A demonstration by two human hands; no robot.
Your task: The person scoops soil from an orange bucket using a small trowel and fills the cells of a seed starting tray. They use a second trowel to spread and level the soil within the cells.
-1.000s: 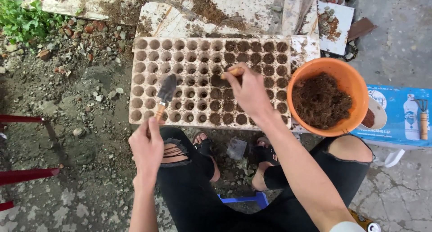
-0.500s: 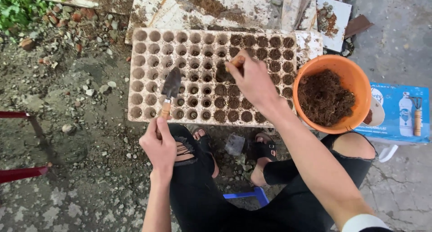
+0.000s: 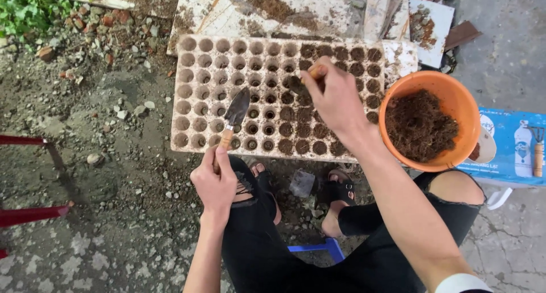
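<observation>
Left hand (image 3: 215, 182) closed round wooden handle of small trowel (image 3: 234, 114), blade over seed tray (image 3: 196, 139) near its front edge. Right hand (image 3: 336, 97) pinches second wooden-handled tool (image 3: 304, 82) mid-tray. Trowel likely light, stiff; best held at handle

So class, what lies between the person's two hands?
In the head view, the seedling tray with its cells lies between the left hand and right hand.

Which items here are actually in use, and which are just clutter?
In use: seed tray, trowel in left hand, wooden-handled tool in right hand, orange bowl of soil.

Lying about: blue box, white slabs, red metal bars, weeds.
</observation>
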